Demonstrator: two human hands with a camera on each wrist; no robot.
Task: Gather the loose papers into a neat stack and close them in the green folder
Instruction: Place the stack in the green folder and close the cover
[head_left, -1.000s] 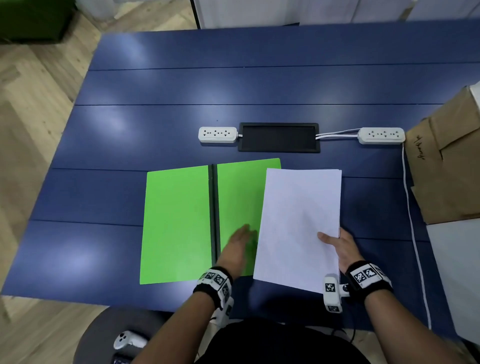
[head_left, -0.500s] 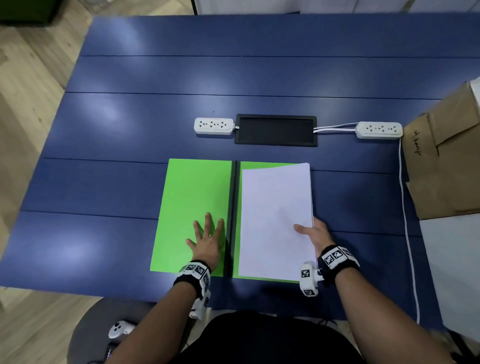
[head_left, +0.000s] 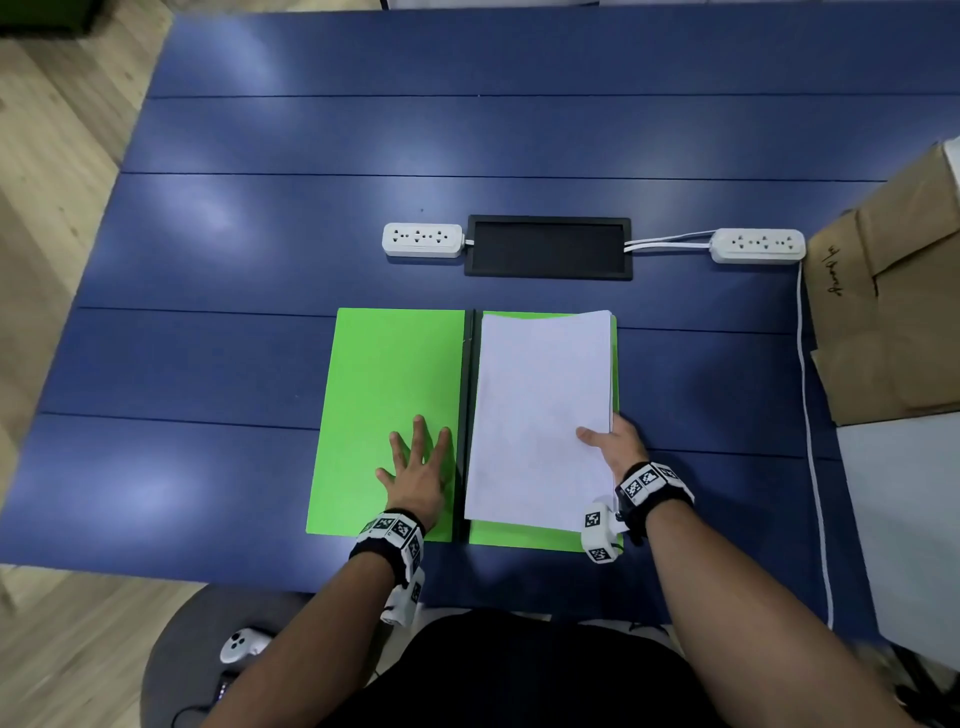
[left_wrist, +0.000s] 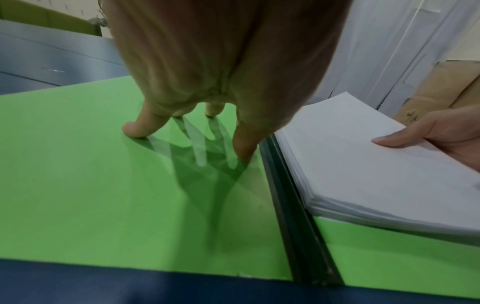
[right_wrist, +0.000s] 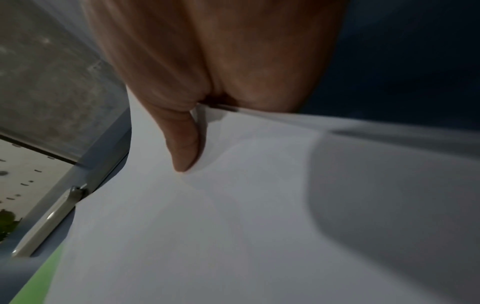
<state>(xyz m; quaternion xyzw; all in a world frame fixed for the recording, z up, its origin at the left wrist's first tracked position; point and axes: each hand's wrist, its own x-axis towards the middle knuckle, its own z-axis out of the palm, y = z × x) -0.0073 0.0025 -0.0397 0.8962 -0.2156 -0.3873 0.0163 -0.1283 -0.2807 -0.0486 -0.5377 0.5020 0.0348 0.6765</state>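
Note:
The green folder (head_left: 384, 415) lies open and flat on the blue table, its dark spine (head_left: 469, 415) running down the middle. A white paper stack (head_left: 540, 415) sits on the folder's right half, squared against the spine. My right hand (head_left: 608, 441) pinches the stack's right edge, thumb on top and fingers underneath. In the right wrist view the thumb (right_wrist: 184, 144) presses on the top sheet of the paper stack (right_wrist: 233, 226). My left hand (head_left: 421, 467) rests flat with spread fingers on the folder's left half; the left wrist view shows its fingertips (left_wrist: 135, 129) touching the green folder (left_wrist: 91, 185) beside the paper stack (left_wrist: 363, 164).
Two white power strips (head_left: 422, 240) (head_left: 757, 245) flank a black cable hatch (head_left: 548, 248) beyond the folder. A white cord (head_left: 810, 415) runs down the right side. A brown paper bag (head_left: 893, 291) and a white sheet (head_left: 909, 519) lie at the table's right edge.
My right hand slid the paper stack left onto the folder's right half and squared it to the spine. My left hand moved from beside the stack onto the left flap and spread flat.

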